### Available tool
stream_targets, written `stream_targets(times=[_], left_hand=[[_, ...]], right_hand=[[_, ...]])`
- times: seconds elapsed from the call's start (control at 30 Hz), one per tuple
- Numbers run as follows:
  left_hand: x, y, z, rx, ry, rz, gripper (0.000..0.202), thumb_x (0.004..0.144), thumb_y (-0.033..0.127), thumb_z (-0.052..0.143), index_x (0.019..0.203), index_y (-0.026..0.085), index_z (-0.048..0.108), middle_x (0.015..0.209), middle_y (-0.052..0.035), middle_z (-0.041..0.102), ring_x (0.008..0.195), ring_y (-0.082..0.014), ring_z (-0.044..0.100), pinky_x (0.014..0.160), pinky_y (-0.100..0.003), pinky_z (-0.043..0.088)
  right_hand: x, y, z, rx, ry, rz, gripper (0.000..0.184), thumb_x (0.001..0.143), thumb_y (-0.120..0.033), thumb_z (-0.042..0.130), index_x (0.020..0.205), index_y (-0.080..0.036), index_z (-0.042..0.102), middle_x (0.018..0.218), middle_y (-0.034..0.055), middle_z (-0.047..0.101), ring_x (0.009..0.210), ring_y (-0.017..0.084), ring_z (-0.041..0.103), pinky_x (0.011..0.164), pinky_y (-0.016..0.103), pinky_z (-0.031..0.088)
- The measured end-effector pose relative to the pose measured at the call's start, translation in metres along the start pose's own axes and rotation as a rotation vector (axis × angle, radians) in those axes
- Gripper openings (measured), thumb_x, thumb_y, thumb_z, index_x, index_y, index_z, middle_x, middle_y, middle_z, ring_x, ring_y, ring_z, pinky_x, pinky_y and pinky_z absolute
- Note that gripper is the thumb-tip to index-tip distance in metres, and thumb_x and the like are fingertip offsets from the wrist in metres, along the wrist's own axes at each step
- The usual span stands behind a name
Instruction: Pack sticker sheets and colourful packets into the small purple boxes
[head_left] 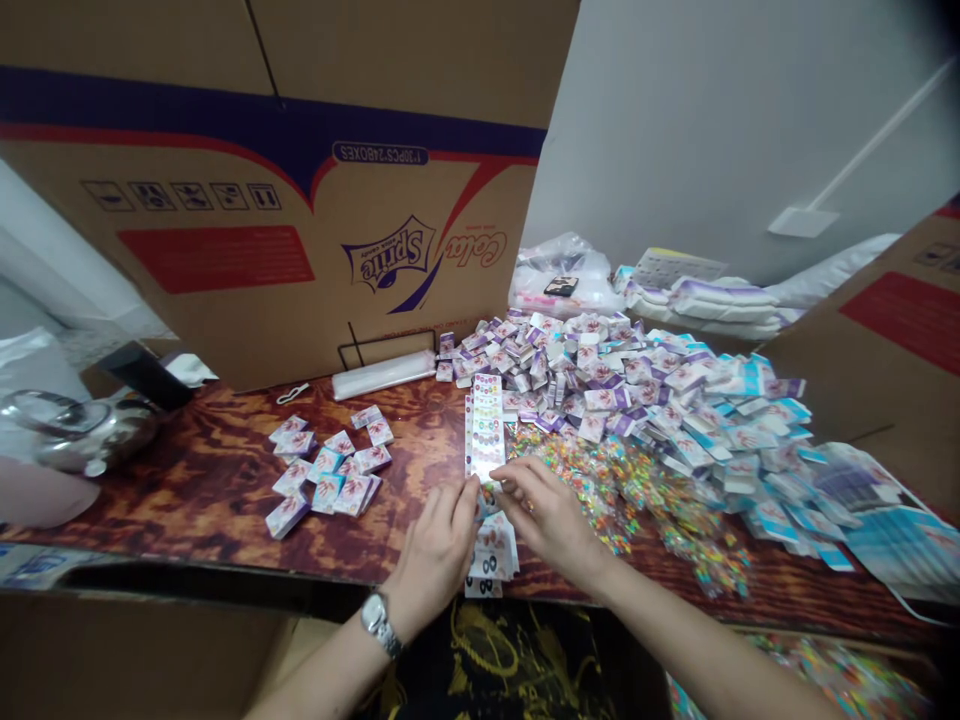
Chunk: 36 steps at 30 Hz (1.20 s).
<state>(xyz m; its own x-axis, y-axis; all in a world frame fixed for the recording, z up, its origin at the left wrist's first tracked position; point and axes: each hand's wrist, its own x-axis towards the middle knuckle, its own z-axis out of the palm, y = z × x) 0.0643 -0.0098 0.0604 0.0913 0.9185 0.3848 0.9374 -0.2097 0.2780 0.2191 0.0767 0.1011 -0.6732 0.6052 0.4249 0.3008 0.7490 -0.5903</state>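
At the table's front edge, my left hand [446, 530] and my right hand [544, 515] meet over a column of printed paper. Long strips of small round coloured stickers [486, 420] lie flat just beyond my fingertips. Both hands are closed, pinching at a small sticker sheet [487, 495] between them; my fingers partly hide it. Below it, more printed sheets [491, 550] with dark ring shapes hang near the edge. To the right of my right hand spreads a pile of small clear packets with bright coloured bits [607, 480].
Behind the packets rises a heap of small purple and blue printed boxes [600, 370]. Several similar boxes [330, 475] lie at left. A large carton [262, 240] stands behind, with a clear plastic bundle [384, 375] before it. A metal kettle [90, 430] is far left.
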Motion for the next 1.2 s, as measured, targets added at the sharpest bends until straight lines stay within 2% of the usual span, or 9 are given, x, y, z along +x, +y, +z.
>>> stream_targets(times=[0.13, 0.2, 0.43, 0.63, 0.7, 0.8, 0.93, 1.1, 1.2], left_hand=[[-0.001, -0.001, 0.004, -0.025, 0.043, 0.004, 0.052, 0.084, 0.007, 0.039, 0.135, 0.012, 0.029, 0.111, -0.0157, 0.052, 0.102, -0.0267, 0.050, 0.086, -0.042, 0.049], [-0.001, -0.001, 0.004, -0.050, 0.066, 0.013, 0.052, 0.085, 0.008, 0.039, 0.136, 0.012, 0.028, 0.110, -0.0155, 0.052, 0.102, -0.0266, 0.050, 0.087, -0.042, 0.048], [0.001, 0.001, 0.004, -0.095, 0.073, 0.004, 0.051, 0.086, 0.011, 0.041, 0.136, 0.011, 0.029, 0.113, -0.0163, 0.052, 0.105, -0.0271, 0.050, 0.089, -0.042, 0.047], [0.002, 0.000, 0.005, -0.126, 0.077, 0.015, 0.052, 0.087, 0.012, 0.043, 0.136, 0.011, 0.028, 0.116, -0.0166, 0.051, 0.109, -0.0266, 0.048, 0.093, -0.042, 0.046], [0.002, 0.000, 0.005, -0.134, 0.093, 0.021, 0.052, 0.087, 0.012, 0.042, 0.137, 0.012, 0.027, 0.116, -0.0166, 0.051, 0.110, -0.0263, 0.049, 0.093, -0.042, 0.046], [0.002, 0.001, 0.005, -0.156, 0.106, 0.033, 0.052, 0.087, 0.011, 0.040, 0.137, 0.014, 0.026, 0.116, -0.0162, 0.052, 0.109, -0.0257, 0.050, 0.092, -0.042, 0.046], [0.000, 0.002, 0.007, -0.164, 0.094, 0.033, 0.052, 0.088, 0.012, 0.040, 0.138, 0.015, 0.027, 0.116, -0.0162, 0.052, 0.109, -0.0261, 0.050, 0.092, -0.043, 0.046], [0.000, -0.001, 0.006, -0.198, 0.136, -0.004, 0.054, 0.086, 0.011, 0.041, 0.138, 0.016, 0.027, 0.117, -0.0157, 0.052, 0.110, -0.0253, 0.050, 0.092, -0.041, 0.046], [0.001, -0.002, 0.002, -0.280, 0.102, -0.032, 0.055, 0.086, 0.012, 0.043, 0.138, 0.016, 0.027, 0.121, -0.0151, 0.051, 0.114, -0.0239, 0.049, 0.095, -0.039, 0.045]], right_hand=[[-0.005, 0.004, 0.005, -0.031, 0.027, -0.153, 0.027, 0.089, -0.009, 0.042, 0.110, -0.020, 0.055, 0.095, 0.0082, 0.056, 0.089, 0.018, 0.056, 0.078, 0.031, 0.051], [-0.005, 0.007, 0.007, -0.038, 0.038, -0.154, 0.026, 0.089, -0.010, 0.042, 0.110, -0.019, 0.054, 0.097, 0.0087, 0.056, 0.091, 0.018, 0.056, 0.079, 0.032, 0.051], [-0.002, 0.008, 0.008, 0.044, -0.002, -0.074, 0.019, 0.089, -0.012, 0.044, 0.103, -0.020, 0.055, 0.092, 0.0063, 0.059, 0.088, 0.017, 0.058, 0.077, 0.030, 0.050], [-0.001, 0.015, 0.015, 0.413, 0.013, 0.211, 0.012, 0.086, -0.022, 0.054, 0.097, -0.019, 0.050, 0.084, 0.0028, 0.059, 0.077, 0.013, 0.060, 0.067, 0.025, 0.052], [-0.001, 0.014, 0.014, 0.440, 0.000, 0.219, 0.012, 0.086, -0.023, 0.054, 0.097, -0.019, 0.049, 0.084, 0.0027, 0.060, 0.077, 0.013, 0.061, 0.067, 0.024, 0.052], [0.000, 0.005, 0.009, 0.252, -0.038, 0.120, 0.010, 0.088, -0.018, 0.049, 0.097, -0.020, 0.052, 0.087, 0.0037, 0.061, 0.080, 0.015, 0.061, 0.072, 0.027, 0.051], [0.000, -0.003, 0.005, 0.041, -0.087, 0.004, 0.015, 0.089, -0.013, 0.045, 0.100, -0.019, 0.053, 0.088, 0.0051, 0.063, 0.080, 0.016, 0.060, 0.071, 0.027, 0.050], [-0.006, 0.005, 0.003, -0.281, -0.085, -0.195, 0.027, 0.088, -0.016, 0.046, 0.113, -0.017, 0.055, 0.085, 0.0089, 0.064, 0.087, 0.021, 0.055, 0.072, 0.033, 0.051], [-0.009, 0.012, -0.002, -0.291, -0.124, -0.264, 0.029, 0.087, -0.021, 0.050, 0.115, -0.015, 0.055, 0.093, 0.0106, 0.063, 0.098, 0.024, 0.051, 0.078, 0.037, 0.051]])
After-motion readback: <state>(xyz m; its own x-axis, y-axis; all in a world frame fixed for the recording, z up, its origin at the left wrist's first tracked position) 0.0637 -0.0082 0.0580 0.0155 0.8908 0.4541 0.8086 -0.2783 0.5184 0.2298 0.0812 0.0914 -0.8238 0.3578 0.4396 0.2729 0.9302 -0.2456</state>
